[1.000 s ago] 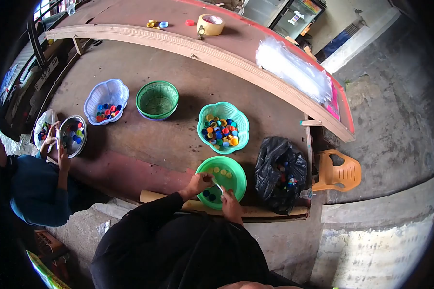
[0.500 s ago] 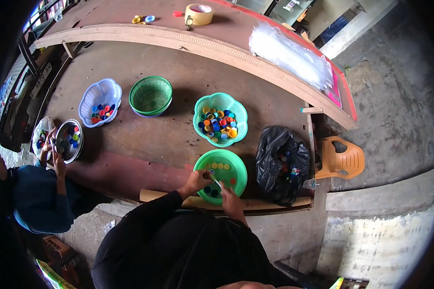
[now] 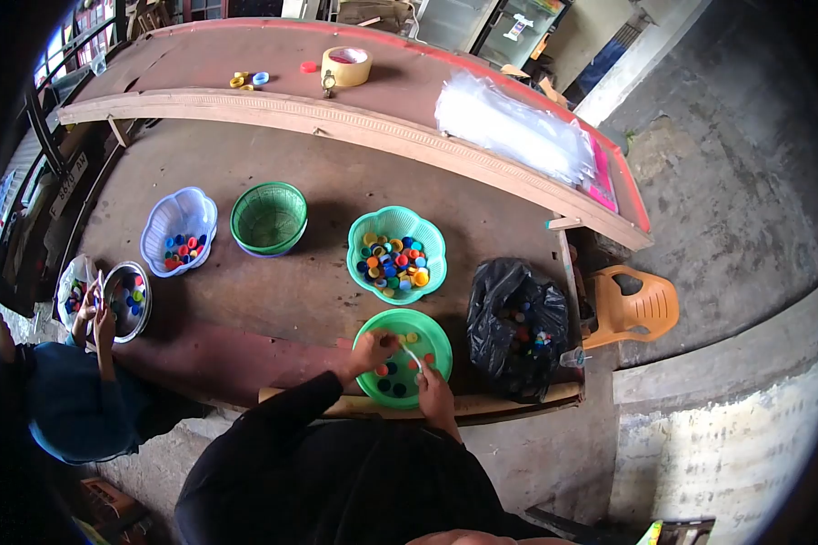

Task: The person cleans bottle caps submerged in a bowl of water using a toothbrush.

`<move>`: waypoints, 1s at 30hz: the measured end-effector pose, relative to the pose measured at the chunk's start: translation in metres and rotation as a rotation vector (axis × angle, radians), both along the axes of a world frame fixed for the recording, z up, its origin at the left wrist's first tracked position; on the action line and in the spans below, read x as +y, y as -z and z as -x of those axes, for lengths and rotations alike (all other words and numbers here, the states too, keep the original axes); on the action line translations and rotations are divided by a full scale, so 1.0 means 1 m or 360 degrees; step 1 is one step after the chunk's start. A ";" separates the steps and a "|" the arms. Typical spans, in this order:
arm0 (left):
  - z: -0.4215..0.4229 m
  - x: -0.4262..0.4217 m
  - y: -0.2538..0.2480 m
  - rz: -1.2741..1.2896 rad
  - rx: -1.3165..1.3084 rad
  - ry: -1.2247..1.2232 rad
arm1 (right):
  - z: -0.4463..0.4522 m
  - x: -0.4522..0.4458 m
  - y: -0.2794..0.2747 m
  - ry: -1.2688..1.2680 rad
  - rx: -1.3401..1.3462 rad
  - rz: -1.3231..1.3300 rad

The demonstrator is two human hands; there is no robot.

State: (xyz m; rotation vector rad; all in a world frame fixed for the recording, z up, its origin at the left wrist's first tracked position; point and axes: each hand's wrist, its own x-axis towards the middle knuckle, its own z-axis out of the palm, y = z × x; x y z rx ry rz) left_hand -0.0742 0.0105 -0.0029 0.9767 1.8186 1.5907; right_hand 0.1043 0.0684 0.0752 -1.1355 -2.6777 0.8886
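Over the green basin (image 3: 443,341), my left hand (image 3: 373,351) is closed in a pinch at the left side. What its fingertips hold is too small to make out. My right hand (image 3: 434,392) grips a thin pale tool (image 3: 413,353), whose tip points up toward the left fingertips; its exact kind is unclear. Inside the basin lie yellow caps (image 3: 412,338), dark blue caps (image 3: 399,390) and a red cap (image 3: 382,370), partly covered by my hands. Behind it stands a turquoise scalloped basket (image 3: 359,238) with many mixed bottle caps (image 3: 393,261).
A black plastic bag (image 3: 491,354) with caps sits to the right, an orange chair (image 3: 641,304) beyond. Left are a green basket (image 3: 269,218), a lilac basket (image 3: 159,238) and a co-worker's hands (image 3: 100,318) at a metal bowl (image 3: 145,313). A raised shelf (image 3: 245,107) holds tape (image 3: 346,68).
The view has tilted up, so the table sits lower in the picture. Both my hands stay over the green basin, with the pale tool still near the left fingertips.
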 end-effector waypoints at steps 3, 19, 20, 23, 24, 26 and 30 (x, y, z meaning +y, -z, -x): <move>0.037 0.029 -0.053 -0.0241 0.0280 -0.0166 | -0.004 0.007 -0.002 0.0112 0.0089 -0.0025; -0.009 0.017 0.025 0.0534 0.1405 0.0492 | -0.039 -0.006 0.015 0.0198 0.0080 -0.0001; -0.011 0.012 0.024 0.0606 0.1601 0.0547 | -0.041 -0.007 0.017 0.0172 0.0076 -0.0032; -0.013 0.019 0.048 0.0410 0.0596 0.0274 | -0.041 -0.005 0.015 0.0187 0.0107 0.0019; -0.012 0.019 0.045 0.0322 0.0533 0.0268 | -0.039 -0.005 0.014 0.0201 0.0103 0.0020; -0.015 0.014 0.039 0.0182 0.0373 0.0272 | -0.033 -0.007 0.014 0.0295 0.0116 0.0013; -0.014 -0.003 -0.015 0.0326 -0.0246 0.0433 | -0.022 -0.016 0.014 0.0169 0.0334 0.0019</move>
